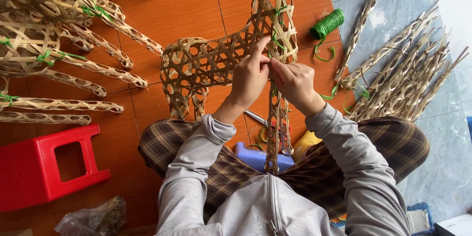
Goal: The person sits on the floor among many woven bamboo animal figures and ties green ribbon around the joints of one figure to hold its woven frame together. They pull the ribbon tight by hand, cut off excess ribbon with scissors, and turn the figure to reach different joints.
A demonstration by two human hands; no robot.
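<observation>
Your left hand and right hand meet in front of you on the woven bamboo frame, which lies on the orange floor. Both hands pinch a green tie at the joint, fingers pressed together.

The woven frame runs off the top edge, and its lower legs pass behind the left hand and right hand. Fingertips hide the green tie between them. Scissors show only partly. Finished frames are cut off at left.
</observation>
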